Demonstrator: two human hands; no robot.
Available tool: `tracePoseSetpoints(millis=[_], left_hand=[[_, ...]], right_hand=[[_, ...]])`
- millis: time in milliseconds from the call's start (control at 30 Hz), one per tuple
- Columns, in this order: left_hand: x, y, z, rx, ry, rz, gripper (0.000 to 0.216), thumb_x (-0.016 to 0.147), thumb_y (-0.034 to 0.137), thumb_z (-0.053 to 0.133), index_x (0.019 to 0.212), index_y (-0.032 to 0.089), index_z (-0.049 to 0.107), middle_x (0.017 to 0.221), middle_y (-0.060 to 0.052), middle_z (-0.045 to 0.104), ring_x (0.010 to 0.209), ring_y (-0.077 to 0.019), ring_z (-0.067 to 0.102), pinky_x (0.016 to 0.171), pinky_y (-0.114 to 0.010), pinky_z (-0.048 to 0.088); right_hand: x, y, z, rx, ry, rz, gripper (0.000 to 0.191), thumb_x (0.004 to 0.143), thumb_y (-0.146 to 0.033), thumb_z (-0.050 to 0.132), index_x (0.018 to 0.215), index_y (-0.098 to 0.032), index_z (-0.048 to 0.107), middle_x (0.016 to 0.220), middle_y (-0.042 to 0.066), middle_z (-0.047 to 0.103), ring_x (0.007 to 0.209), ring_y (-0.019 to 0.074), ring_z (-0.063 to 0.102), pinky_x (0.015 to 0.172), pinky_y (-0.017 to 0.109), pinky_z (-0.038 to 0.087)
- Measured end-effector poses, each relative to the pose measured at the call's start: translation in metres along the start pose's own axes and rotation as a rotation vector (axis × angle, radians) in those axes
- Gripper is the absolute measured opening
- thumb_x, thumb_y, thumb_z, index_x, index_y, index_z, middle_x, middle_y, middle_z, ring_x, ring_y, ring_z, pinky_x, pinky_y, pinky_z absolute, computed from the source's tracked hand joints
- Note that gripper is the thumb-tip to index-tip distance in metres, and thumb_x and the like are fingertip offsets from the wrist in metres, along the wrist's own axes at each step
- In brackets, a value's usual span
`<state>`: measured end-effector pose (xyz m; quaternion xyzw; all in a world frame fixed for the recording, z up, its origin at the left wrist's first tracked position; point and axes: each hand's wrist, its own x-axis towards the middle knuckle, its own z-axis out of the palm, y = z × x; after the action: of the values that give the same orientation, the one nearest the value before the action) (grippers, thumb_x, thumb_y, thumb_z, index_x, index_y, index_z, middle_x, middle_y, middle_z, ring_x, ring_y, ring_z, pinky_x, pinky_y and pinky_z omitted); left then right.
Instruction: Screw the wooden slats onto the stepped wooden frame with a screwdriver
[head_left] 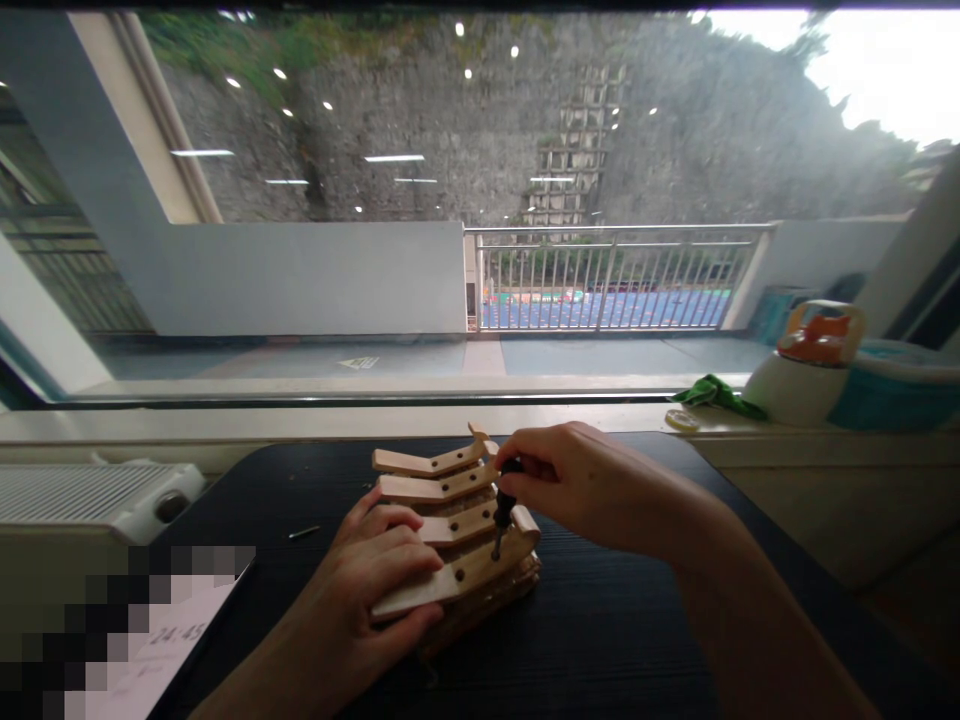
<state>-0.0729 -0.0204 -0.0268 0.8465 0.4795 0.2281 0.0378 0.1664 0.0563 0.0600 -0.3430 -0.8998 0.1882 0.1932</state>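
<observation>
A small wooden model (pixel 450 530) made of several stacked curved slats stands on the black table (pixel 600 630). My left hand (pixel 382 590) grips its near left side, fingers wrapped over the lowest slats. My right hand (pixel 592 485) is closed round the black handle of a small screwdriver (pixel 502 515), held upright with its tip on the front slat near a hole.
A loose screw (pixel 304 533) lies on the table left of the model. A white radiator (pixel 97 495) is at the far left, paper (pixel 165 650) at the near left. A white kettle-like pot (pixel 806 370) and green cloth (pixel 716 393) rest on the windowsill.
</observation>
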Motion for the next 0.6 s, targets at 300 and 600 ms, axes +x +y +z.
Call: tracePoseSetpoints(millis=[300, 600], left_hand=[[-0.0007, 0.0006, -0.0002, 0.018, -0.010, 0.005, 0.016, 0.080, 0.024, 0.064, 0.095, 0.027, 0.065, 0.093, 0.001, 0.069, 0.110, -0.0206, 0.053, 0.116, -0.050, 0.016], [-0.0007, -0.0005, 0.0005, 0.032, -0.018, 0.004, 0.014, 0.080, 0.027, 0.063, 0.095, 0.028, 0.066, 0.094, 0.002, 0.070, 0.110, -0.0215, 0.054, 0.116, -0.048, 0.016]], right_hand=[[0.0016, 0.0046, 0.0033, -0.085, 0.079, 0.032, 0.015, 0.082, -0.029, 0.054, 0.082, -0.022, 0.066, 0.062, -0.004, 0.058, 0.053, 0.0084, 0.042, 0.051, 0.024, 0.024], [-0.0019, 0.0028, -0.0016, 0.002, 0.002, -0.010, 0.023, 0.086, -0.026, 0.048, 0.089, -0.020, 0.070, 0.061, -0.004, 0.056, 0.055, 0.0087, 0.043, 0.051, 0.025, 0.025]])
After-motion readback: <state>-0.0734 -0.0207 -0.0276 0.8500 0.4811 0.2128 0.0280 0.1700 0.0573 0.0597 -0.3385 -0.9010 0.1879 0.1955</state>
